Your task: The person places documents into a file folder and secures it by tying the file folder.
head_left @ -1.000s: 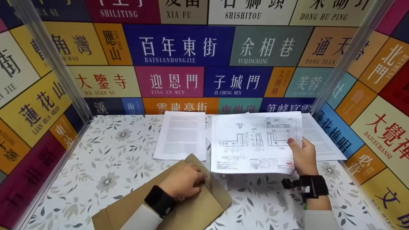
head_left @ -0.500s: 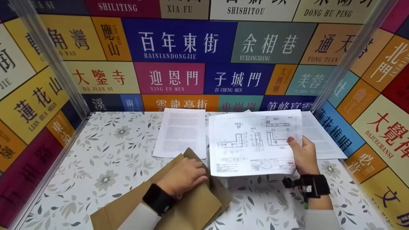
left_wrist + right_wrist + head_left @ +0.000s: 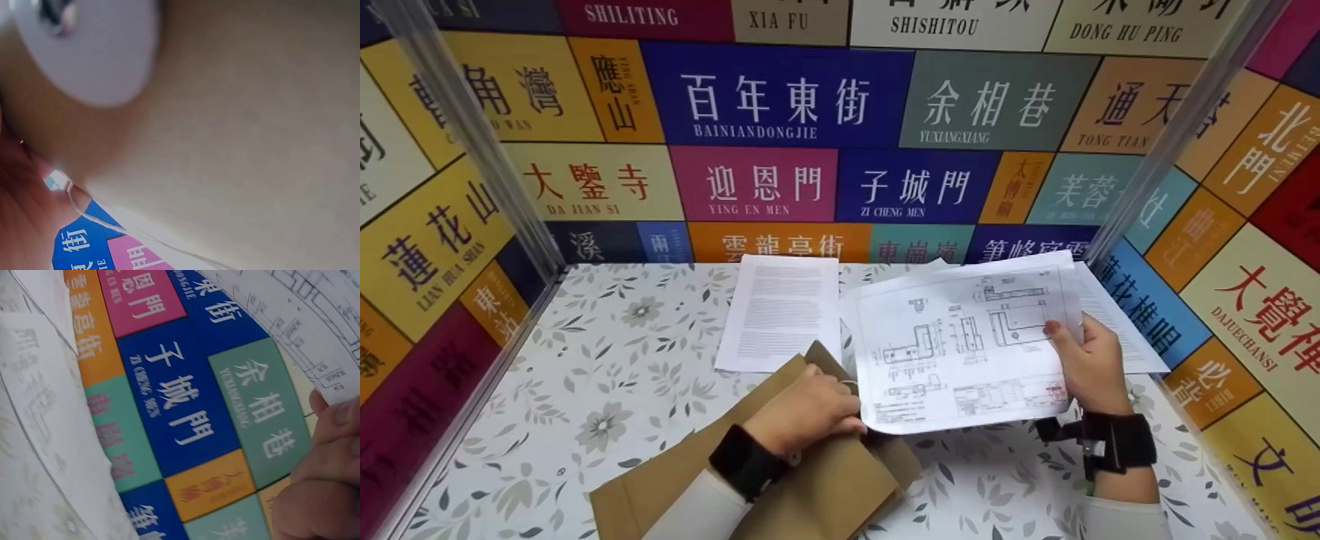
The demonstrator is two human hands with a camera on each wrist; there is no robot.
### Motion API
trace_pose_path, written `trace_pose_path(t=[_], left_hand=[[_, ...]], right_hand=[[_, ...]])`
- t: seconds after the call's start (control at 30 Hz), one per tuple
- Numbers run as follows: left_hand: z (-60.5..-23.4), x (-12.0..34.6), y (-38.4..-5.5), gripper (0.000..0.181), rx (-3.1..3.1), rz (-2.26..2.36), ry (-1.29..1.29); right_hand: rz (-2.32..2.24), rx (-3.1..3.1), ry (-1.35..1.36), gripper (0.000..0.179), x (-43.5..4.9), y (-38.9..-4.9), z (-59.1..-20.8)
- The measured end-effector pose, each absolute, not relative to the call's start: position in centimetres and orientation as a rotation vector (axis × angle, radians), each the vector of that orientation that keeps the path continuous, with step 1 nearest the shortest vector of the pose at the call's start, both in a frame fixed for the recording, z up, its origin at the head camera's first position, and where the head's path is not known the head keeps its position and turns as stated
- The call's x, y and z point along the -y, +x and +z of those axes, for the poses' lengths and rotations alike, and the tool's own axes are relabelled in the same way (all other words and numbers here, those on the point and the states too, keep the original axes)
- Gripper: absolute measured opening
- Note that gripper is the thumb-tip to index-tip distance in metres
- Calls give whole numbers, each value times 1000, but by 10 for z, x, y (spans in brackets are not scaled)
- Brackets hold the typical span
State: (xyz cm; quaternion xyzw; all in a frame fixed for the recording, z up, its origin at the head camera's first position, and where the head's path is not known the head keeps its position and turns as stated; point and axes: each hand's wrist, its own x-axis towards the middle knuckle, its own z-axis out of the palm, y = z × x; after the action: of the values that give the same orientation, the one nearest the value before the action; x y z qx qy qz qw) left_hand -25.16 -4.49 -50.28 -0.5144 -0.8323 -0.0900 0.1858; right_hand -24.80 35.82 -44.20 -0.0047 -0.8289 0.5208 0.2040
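Observation:
My left hand (image 3: 810, 405) grips the mouth of a brown paper envelope (image 3: 836, 480), which slants across the front of the table. Up close in the left wrist view are the envelope's brown paper, a pale round button (image 3: 107, 62) and a thin white string (image 3: 101, 224). My right hand (image 3: 1095, 364) pinches the right edge of printed technical drawing sheets (image 3: 960, 352), thumb on top. These sheets are raised and tilted, their lower left corner at the envelope's mouth beside my left fingers. Whether that corner is inside cannot be told. The right wrist view shows curled fingers under the drawing sheets (image 3: 332, 320).
Text-printed sheets (image 3: 780, 315) lie at the back of the table, left of the drawing. More printed paper (image 3: 1125, 330) lies behind it on the right. Sign-patterned walls (image 3: 780, 97) enclose the floral-patterned tabletop (image 3: 607, 427) at the back and sides.
The drawing sheets have tilted, their lower left corner dropping towards the envelope's mouth. My right hand has shifted slightly right and down. My left hand and the envelope have moved a little right.

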Motion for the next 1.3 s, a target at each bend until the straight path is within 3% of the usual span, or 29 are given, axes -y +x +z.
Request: trace_pose_path(t=[0.63,1.13,1.3], left_hand=[[-507,43,-252,42,2294,-252,-1418],[-497,33,-239,46,2204,-283,-1462],[-497,34,-240,45,2195,-256,-1453]], right_hand=[[1302,2551,216,35,-351,-214,-404],[1574,2684,161,43,-334,-238,-425],[1447,2783,129,45,-328,-244,-435]])
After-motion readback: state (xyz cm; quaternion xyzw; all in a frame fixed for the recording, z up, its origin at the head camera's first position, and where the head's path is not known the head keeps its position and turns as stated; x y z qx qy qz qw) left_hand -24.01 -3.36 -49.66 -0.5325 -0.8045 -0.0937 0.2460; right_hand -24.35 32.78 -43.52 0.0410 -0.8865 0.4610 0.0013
